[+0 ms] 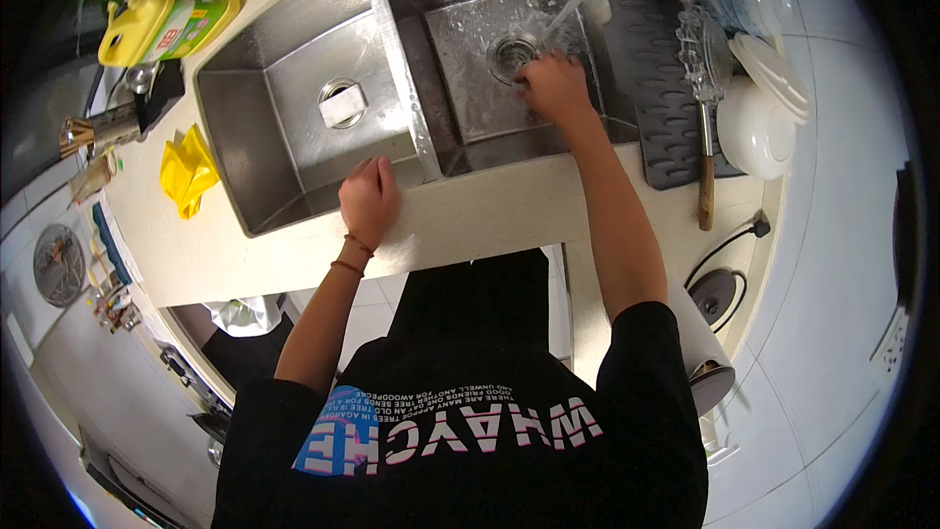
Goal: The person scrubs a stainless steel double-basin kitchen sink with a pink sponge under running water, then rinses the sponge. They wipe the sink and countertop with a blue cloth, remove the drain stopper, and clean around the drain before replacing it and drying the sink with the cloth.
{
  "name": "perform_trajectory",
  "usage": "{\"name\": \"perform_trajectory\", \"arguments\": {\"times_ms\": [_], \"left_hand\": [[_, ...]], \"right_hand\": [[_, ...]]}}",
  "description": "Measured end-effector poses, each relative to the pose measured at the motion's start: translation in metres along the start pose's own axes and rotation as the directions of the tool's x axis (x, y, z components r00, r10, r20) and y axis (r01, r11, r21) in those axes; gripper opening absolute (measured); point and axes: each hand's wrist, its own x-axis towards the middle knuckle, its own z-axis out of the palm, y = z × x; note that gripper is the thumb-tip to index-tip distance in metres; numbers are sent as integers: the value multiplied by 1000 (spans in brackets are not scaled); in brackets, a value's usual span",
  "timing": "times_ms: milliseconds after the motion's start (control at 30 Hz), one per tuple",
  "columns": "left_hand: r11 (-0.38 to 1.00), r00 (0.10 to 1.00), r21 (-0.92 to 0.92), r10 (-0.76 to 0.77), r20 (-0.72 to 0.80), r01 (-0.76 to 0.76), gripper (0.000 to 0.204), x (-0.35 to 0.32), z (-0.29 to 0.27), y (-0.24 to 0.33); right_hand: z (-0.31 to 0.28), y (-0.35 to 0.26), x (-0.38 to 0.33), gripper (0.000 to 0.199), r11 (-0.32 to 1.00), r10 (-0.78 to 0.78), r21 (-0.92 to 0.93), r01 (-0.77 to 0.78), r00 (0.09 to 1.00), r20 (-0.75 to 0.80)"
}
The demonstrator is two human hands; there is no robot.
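Note:
My right hand (pixel 555 86) reaches into the right basin (pixel 480 118) of a steel double sink, right beside its round drain (pixel 512 57). Its fingers are curled down, and whatever they may hold is hidden. A pale stream of water (pixel 573 8) slants down close to that hand, and the basin floor is wet. At the front rim of the left basin (pixel 284 122), my left hand (pixel 369 198) rests in a loose fist on the counter edge, with no object showing in it. A white rectangular piece (pixel 342 106) lies over the left drain.
Left of the sink stand a yellow jug (pixel 168 24) and a crumpled yellow cloth or glove (pixel 188 171). On the right, a grey drying mat (pixel 671 108) bears a wooden-handled utensil (pixel 706 171). White bowls (pixel 756 127) and a black power cord (pixel 720 245) are near the wall.

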Motion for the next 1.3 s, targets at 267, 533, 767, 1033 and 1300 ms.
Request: {"name": "perform_trajectory", "arguments": {"times_ms": [267, 533, 767, 1033, 1300], "left_hand": [[999, 1000, -32, -20, -9, 20, 29, 2, -5, 5], [998, 999, -38, -45, 11, 45, 32, 1, -4, 5], [997, 997, -4, -72, 15, 72, 31, 0, -2, 1], [997, 999, -61, -36, 3, 37, 32, 3, 0, 5], [999, 999, -11, -30, 19, 30, 32, 0, 3, -1]], "right_hand": [[-27, -79, 50, 23, 871, -409, -55, 488, 660, -630], [-6, -94, 21, 17, 643, -758, -105, 758, 612, -224], [-10, -27, -20, 18, 822, -569, 153, 548, 785, 245], [53, -105, 135, 44, 644, 451, 754, -131, 861, -235], [143, -66, 51, 29, 898, 78, 317, -304, 821, 566]]}}
